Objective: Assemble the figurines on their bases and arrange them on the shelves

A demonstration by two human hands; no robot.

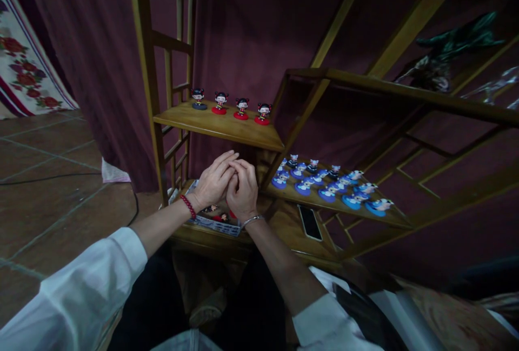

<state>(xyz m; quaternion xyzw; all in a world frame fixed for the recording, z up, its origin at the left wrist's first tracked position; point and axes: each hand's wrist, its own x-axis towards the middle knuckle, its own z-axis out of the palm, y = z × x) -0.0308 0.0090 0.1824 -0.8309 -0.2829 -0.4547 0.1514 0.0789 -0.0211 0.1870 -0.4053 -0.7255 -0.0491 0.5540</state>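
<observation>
My left hand [213, 180], with a red bead bracelet at the wrist, is closed with its fingers bent over toward my right hand. My right hand [242, 190], wearing a silver bangle, is curled with its fingertips meeting the left fingers. Whatever lies between the two hands is hidden by them. Directly below is a patterned box [214, 226] on the lower shelf, holding small dark-haired figurines [222, 217] with red parts. On the wooden shelf [219, 128] just above stand several black-haired figurines [242, 108], mostly on red bases, in a row.
Several blue-and-white figurines [327, 191] stand in rows on the shelf to the right, with a few darker ones behind. A phone [310, 223] lies on the lower board. A wooden upright [146, 70] rises at the left, and a cable [48, 178] crosses the tiled floor.
</observation>
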